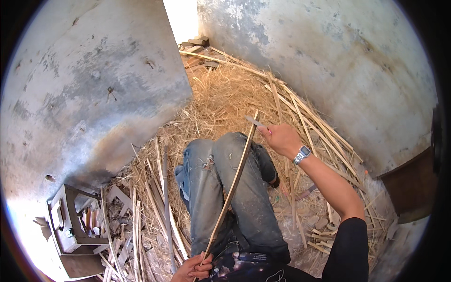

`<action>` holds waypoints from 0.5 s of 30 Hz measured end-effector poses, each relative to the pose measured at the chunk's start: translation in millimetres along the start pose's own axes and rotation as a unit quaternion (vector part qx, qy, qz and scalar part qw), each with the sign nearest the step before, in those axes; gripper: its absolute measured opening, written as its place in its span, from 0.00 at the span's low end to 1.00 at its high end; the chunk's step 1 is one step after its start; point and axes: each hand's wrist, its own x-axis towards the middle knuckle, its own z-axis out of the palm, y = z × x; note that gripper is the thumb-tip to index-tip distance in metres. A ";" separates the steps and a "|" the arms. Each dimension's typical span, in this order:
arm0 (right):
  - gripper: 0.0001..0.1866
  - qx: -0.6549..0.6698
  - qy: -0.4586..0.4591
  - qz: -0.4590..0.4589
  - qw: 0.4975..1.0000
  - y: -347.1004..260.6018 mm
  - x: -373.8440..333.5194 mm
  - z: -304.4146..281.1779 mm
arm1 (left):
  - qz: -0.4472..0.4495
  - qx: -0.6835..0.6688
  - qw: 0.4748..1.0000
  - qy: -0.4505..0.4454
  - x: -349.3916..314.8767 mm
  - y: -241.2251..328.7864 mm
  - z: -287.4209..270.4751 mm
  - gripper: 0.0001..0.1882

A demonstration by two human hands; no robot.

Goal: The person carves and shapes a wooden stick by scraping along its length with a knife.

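Note:
A long, thin strip, bamboo or wood point(233, 187), slants across my jeans point(202, 164), from near my waist up to beyond my knees. My left hand point(195, 267) pinches its lower end close to my body. In my right hand point(282, 138), which has a silver watch point(302, 153) at the wrist, is a knife with a pale blade point(255, 121). The blade lies across the strip near its far end and seems to touch it. Most of the knife's handle is hidden in my closed fingers.
Pale shavings point(225, 89) cover the floor ahead. Long strips point(324, 129) lie along the right wall point(338, 61), and more strips point(157, 197) lie left of my legs. A box-like frame point(75, 221) stands at lower left, near the left wall point(94, 94).

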 end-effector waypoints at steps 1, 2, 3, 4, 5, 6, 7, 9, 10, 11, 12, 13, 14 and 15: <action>0.36 0.000 0.001 -0.003 1.000 0.3 1.7 0.6 | -0.006 -0.019 1.000 -0.015 2.0 -0.3 -2.1 0.14; 0.37 0.023 -0.008 -0.005 1.000 2.8 2.5 2.9 | -0.013 -0.036 0.999 -0.030 4.5 1.2 -2.6 0.14; 0.37 0.046 -0.018 -0.006 0.999 6.2 2.8 5.4 | -0.012 -0.035 0.999 -0.032 6.8 2.6 -1.9 0.14; 0.37 0.044 -0.015 -0.006 0.999 11.6 2.8 8.0 | -0.018 -0.041 0.998 -0.035 9.3 3.9 -0.3 0.14; 0.37 0.091 0.010 -0.011 0.996 13.4 0.6 9.6 | -0.025 -0.048 0.998 -0.036 9.3 5.2 0.5 0.13; 0.36 0.137 0.035 -0.015 0.990 15.0 -2.1 11.3 | -0.026 -0.047 0.998 -0.036 9.0 7.1 0.8 0.13; 0.36 0.137 0.037 -0.014 0.990 16.7 -7.6 12.4 | -0.023 -0.027 0.999 -0.022 8.2 9.4 0.5 0.14; 0.32 0.231 0.093 -0.018 0.968 7.9 -16.9 1.3 | -0.016 -0.008 1.000 -0.009 6.8 12.1 -4.7 0.14; 0.32 0.233 0.093 -0.019 0.968 7.4 -17.5 -3.1 | -0.016 0.002 0.999 -0.036 7.6 14.7 -11.8 0.14; 0.28 0.257 0.099 -0.025 0.961 10.8 -19.8 -9.2 | -0.020 0.014 0.998 -0.065 8.8 17.7 -14.6 0.14; 0.24 0.282 0.104 -0.031 0.953 13.0 -21.0 -13.7 | -0.021 0.015 0.998 -0.065 8.8 19.8 -16.9 0.14; 0.24 0.282 0.105 -0.031 0.953 13.7 -20.0 -17.3 | -0.024 0.016 0.999 -0.044 8.5 21.5 -18.8 0.14; 0.22 0.269 0.123 -0.035 0.955 14.9 -19.0 -21.5 | -0.029 0.018 0.999 -0.024 8.3 23.5 -19.2 0.15; 0.19 0.255 0.140 -0.040 0.956 15.8 -17.7 -24.2 | -0.031 0.020 0.999 -0.024 8.1 25.1 -19.2 0.15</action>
